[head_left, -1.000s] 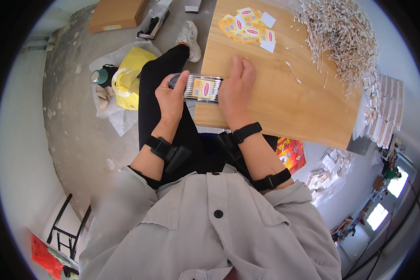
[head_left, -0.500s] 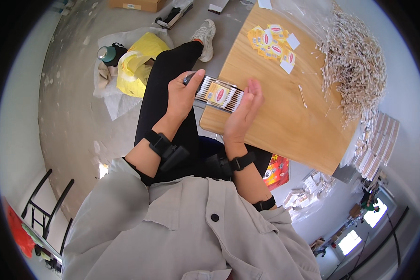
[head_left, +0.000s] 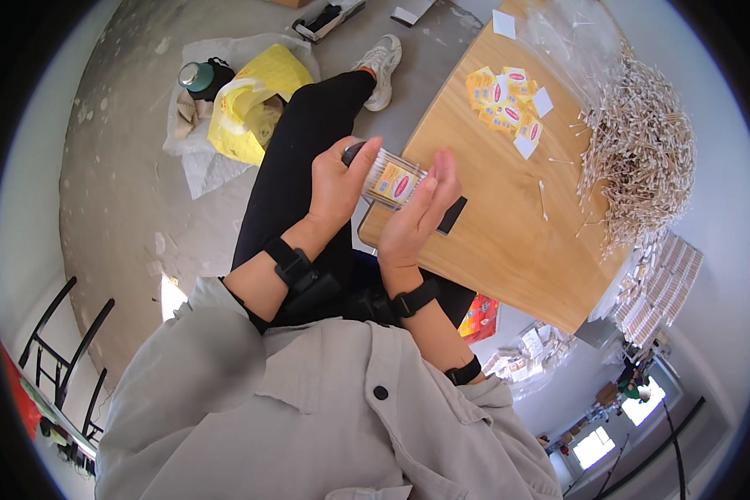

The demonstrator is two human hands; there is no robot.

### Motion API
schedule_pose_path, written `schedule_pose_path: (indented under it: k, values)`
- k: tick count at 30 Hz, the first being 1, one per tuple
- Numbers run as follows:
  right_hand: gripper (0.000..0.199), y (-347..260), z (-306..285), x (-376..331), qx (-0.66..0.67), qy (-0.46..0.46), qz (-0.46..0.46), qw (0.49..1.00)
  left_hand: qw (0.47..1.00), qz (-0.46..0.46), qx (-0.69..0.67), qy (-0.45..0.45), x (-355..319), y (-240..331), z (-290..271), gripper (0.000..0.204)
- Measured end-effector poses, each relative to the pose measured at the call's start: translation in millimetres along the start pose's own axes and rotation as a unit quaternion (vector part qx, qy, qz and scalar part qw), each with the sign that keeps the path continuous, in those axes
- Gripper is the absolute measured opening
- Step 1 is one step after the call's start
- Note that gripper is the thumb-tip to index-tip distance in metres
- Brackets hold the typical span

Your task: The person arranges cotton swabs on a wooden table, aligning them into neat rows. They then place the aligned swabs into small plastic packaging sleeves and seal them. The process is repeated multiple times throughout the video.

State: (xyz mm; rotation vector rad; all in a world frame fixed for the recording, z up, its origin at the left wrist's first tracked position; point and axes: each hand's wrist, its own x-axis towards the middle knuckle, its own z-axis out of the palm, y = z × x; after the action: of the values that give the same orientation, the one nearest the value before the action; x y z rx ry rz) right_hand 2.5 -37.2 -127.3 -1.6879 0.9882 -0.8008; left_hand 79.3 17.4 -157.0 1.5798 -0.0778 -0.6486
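Your left hand (head_left: 335, 185) grips the clear swab tube (head_left: 387, 177) above the near table (head_left: 508, 250) edge, your right hand (head_left: 421, 215) open flat against it; loosen that grip and it likely drops to the floor

A clear, cylindrical container (head_left: 389, 179) packed with cotton swabs lies roughly on its side, tilted, in the air just off the near edge of the wooden surface (head_left: 508, 242). It bears a yellow label with a red oval, and a dark cap closes its left end.
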Motion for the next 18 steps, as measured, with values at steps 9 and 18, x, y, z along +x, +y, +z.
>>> schedule_pose_path:
  k: [9, 18]
  values:
    - [0.041, 20, -28, 13, -0.019, -0.027, 0.008, 0.999, 1.000, -0.008, -0.027, 0.012, 8, -18, -2, 0.033]
    - [0.052, 59, -122, 187, -0.366, 0.055, -0.023, 0.929, 0.972, -0.100, -0.212, -0.013, 20, -21, -13, 0.059]
